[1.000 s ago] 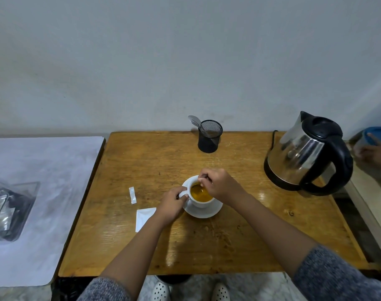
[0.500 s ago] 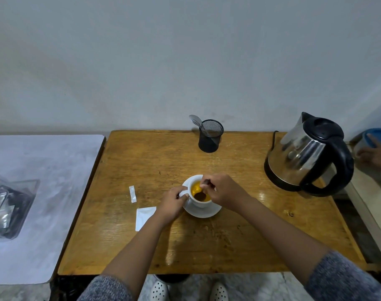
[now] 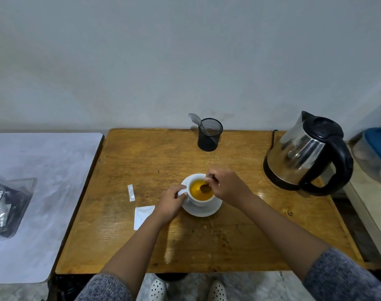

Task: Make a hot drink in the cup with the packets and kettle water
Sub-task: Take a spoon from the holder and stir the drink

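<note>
A white cup (image 3: 201, 200) of amber liquid stands on a white saucer (image 3: 203, 210) in the middle of the wooden table (image 3: 155, 161). My left hand (image 3: 171, 200) pinches the cup's handle. My right hand (image 3: 227, 187) holds a spoon (image 3: 205, 188) whose bowl is dipped in the drink. Two white packets lie left of the cup: a narrow stick packet (image 3: 131, 192) and a larger flat packet (image 3: 142, 215), partly under my left wrist. The steel and black kettle (image 3: 306, 154) stands at the right of the table.
A black mesh holder (image 3: 209, 134) with spoons sits at the table's back edge. A white-covered surface on the left carries a clear bin of sachets (image 3: 5, 205). A blue-lidded container (image 3: 374, 155) rests on a ledge at far right. My shoes show below the front edge.
The spoon has moved around inside the cup, from the near side to the right side of the liquid. Another person's hand at the far right is gone from view.
</note>
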`<state>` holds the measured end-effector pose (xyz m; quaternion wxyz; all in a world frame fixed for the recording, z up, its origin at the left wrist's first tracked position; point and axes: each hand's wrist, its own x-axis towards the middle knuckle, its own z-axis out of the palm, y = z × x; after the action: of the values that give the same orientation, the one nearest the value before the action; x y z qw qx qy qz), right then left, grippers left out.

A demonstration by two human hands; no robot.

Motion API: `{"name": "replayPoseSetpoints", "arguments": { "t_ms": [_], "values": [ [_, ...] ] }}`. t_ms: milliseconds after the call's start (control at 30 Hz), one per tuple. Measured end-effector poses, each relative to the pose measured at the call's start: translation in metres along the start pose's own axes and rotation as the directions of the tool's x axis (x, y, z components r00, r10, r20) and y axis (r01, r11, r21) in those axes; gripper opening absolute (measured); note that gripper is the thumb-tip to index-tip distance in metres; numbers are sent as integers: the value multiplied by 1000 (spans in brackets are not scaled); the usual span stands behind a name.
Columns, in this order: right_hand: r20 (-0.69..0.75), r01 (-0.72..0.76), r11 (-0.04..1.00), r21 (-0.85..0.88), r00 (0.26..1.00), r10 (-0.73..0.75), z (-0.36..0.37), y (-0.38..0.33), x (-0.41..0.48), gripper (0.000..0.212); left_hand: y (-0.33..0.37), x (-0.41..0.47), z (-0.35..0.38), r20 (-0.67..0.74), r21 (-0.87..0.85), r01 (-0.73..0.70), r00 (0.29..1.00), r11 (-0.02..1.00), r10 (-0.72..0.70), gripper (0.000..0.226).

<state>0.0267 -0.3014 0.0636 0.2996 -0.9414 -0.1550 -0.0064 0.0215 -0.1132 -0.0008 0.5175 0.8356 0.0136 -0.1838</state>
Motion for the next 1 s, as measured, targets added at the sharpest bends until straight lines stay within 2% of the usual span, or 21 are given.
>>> {"name": "replayPoseSetpoints", "arguments": {
  "t_ms": [233,500,767,1000],
  "values": [
    [11,42,998,53,999,-43,14,-11,-4,14,2,-1,0,-12,-10,-16,1000,1000,16,26],
    [-96,48,999,2,994,-48,9,-7,8,14,2,-1,1,-20,-4,5,1000,1000,-5,28],
    [18,-27,998,-56,999,28,-1,-9,-4,13,0,1,2,-22,15,-11,1000,1000,11,27],
    [-17,-17,998,59,1000,18,15,-17,-8,15,0,2,1,-2,2,-31,1000,1000,31,26]
  ]
}}
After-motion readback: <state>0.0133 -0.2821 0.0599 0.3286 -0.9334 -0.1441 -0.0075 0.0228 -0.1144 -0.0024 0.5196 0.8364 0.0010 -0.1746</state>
